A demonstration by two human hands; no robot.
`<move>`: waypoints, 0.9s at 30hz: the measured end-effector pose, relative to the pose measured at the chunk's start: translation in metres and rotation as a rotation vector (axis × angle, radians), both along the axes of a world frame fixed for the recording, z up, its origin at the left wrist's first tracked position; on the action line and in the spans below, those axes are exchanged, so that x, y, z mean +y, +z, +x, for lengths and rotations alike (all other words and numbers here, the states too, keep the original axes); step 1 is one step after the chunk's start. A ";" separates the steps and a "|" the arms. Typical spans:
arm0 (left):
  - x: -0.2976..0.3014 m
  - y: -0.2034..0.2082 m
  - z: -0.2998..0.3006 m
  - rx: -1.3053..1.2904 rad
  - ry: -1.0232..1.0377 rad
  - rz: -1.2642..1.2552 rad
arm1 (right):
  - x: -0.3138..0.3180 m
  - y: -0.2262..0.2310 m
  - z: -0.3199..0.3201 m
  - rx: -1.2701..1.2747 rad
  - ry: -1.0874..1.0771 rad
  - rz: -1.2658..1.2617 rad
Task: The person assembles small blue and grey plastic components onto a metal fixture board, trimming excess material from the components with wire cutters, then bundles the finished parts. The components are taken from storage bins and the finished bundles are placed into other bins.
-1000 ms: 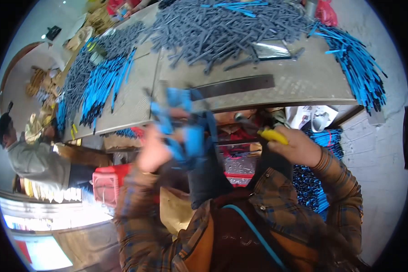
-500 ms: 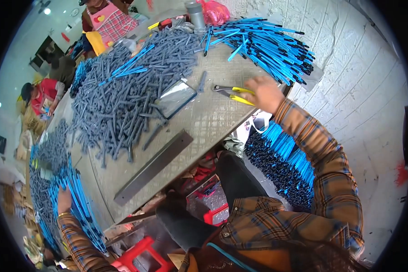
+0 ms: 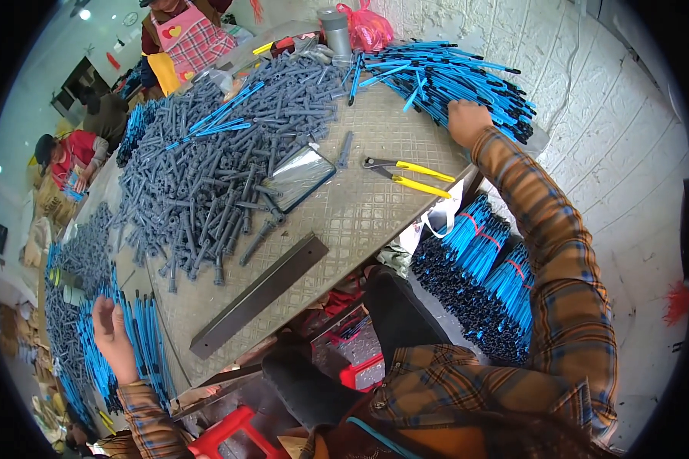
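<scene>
My right hand [image 3: 469, 122] rests at the near edge of a pile of blue sticks with black ends [image 3: 467, 80] on the table. Its fingers curl down; whatever lies in them is hidden. Below it, yellow-handled pliers [image 3: 421, 186] lie on the tabletop with their handles apart. Over at the left, my left hand [image 3: 113, 336] is lifted with thumb and fingers apart, holding nothing visible. Beside it stand more blue sticks [image 3: 142, 336].
Grey plastic plugs [image 3: 207, 176] form a big heap on the table [image 3: 375, 191]. A glass-faced flat device [image 3: 305, 180] and a dark metal bar [image 3: 256, 294] lie nearer. Banded blue bundles [image 3: 475, 237] stand below at right. A red stool [image 3: 241, 432] is underneath. Co-workers [image 3: 76, 161] sit beyond.
My right hand has let go of the pliers and moved up and right to the blue sticks. My left hand has come away from the sticks at left, its fingers now spread.
</scene>
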State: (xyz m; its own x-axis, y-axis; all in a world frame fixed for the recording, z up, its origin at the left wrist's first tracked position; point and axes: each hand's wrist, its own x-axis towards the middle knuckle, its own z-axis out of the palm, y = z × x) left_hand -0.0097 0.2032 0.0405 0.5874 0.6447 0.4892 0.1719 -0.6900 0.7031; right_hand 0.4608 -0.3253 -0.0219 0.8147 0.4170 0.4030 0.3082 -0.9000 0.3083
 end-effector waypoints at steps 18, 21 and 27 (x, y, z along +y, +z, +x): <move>-0.211 -0.043 0.041 -0.018 -0.515 -0.161 | 0.054 0.022 -0.076 -0.098 0.468 0.455; -0.220 -0.047 0.042 -0.029 -0.512 -0.171 | 0.074 0.032 -0.107 -0.177 0.574 0.526; -0.245 -0.029 0.069 -0.183 -0.661 -0.521 | 0.093 0.034 -0.140 0.244 0.501 0.577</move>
